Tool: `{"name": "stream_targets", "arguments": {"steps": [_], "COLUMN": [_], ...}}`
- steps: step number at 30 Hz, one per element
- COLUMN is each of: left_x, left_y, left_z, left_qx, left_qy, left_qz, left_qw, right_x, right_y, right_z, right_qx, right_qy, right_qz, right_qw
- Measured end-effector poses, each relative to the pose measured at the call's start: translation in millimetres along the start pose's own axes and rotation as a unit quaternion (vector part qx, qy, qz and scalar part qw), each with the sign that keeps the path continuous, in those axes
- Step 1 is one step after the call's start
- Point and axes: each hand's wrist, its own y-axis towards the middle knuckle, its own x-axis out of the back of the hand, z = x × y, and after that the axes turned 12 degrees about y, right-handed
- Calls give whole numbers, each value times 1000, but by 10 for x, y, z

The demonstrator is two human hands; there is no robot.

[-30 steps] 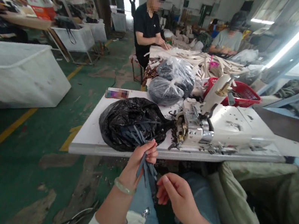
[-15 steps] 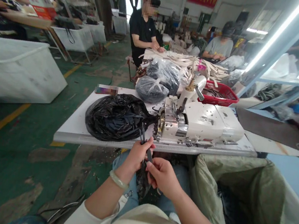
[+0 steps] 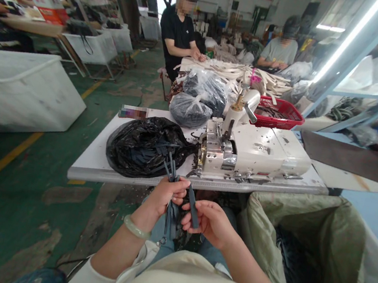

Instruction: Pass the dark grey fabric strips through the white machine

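- The left hand (image 3: 162,198) is closed in a fist around a bundle of dark blue-grey flat strips (image 3: 171,168). The strip ends fan out above the thumb, and the rest hangs down below the palm toward the lap.
- The right hand (image 3: 212,221) pinches a single dark blue-grey strip (image 3: 193,206) between thumb and fingertips. The strip stands nearly upright, with its upper end clear of the fingers, just beside the bundle.
- Both hands are close together in front of the near edge of the white work table (image 3: 93,164), over the person's blue-jeaned lap.
- A crumpled black plastic bag (image 3: 138,142) lies open on the table just beyond the left hand, with more of the same strips showing at its mouth.
- A white industrial sewing machine (image 3: 255,152) sits to the right of the bag.
- A pale green bangle (image 3: 136,228) circles the left wrist.
- A large olive-green woven sack (image 3: 308,229) stands open by the right arm. Its dark contents are too shadowed to make out.
- The lower ends of the bundle blend into the dark gap between the knees, so the strips cannot be counted.
- It cannot be told whether the single strip touches the bundle.
- The right hand's fingertips are partly hidden behind the strip.
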Motion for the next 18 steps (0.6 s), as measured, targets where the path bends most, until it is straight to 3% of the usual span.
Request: {"name": "stream_targets", "arguments": {"steps": [4, 8, 13, 18], "left_x": [20, 0, -11, 43], "left_y": [32, 52, 84, 125], "left_z": [-10, -46, -71, -74], "left_qx": [-13, -26, -42, -25], "left_qy": [37, 64, 88, 44], "left_qz": [-23, -42, -54, -8], "left_qw": [999, 997, 994, 999], "right_x": [-8, -27, -15, 30], "right_y": [57, 123, 189, 262], "right_z": [88, 155, 177, 143], "right_qx": [-84, -125, -145, -113], "right_qy": [86, 127, 166, 203], "right_qz": [6, 2, 8, 3], "right_qw": [993, 984, 975, 973]}}
